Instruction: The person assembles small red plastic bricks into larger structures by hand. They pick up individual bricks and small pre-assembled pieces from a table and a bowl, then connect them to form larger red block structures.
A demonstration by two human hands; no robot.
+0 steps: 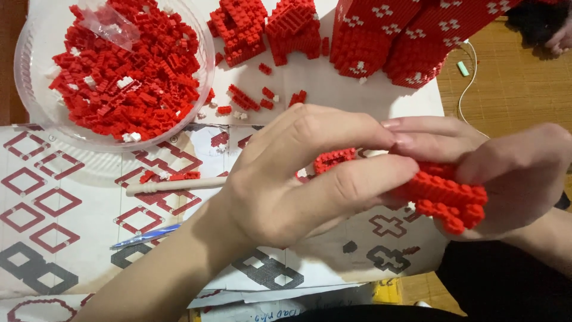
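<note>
Left hand (pixel 286 179) and right hand (pixel 512 179): both grasping a part-built red brick piece (pixel 444 194). Up-left of the grip: clear bowl (pixel 27 77) full of loose red bricks (pixel 128 71), so much seems left. Above: finished red blocks (pixel 381 36). Beneath: patterned instruction sheets (pixel 53 203), wooden floor (pixel 512 89).

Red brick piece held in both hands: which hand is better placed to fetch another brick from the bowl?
Probably the left hand. It lies nearer the clear bowl of loose red bricks at upper left, while the right hand cradles the red brick piece from the far side.
</note>
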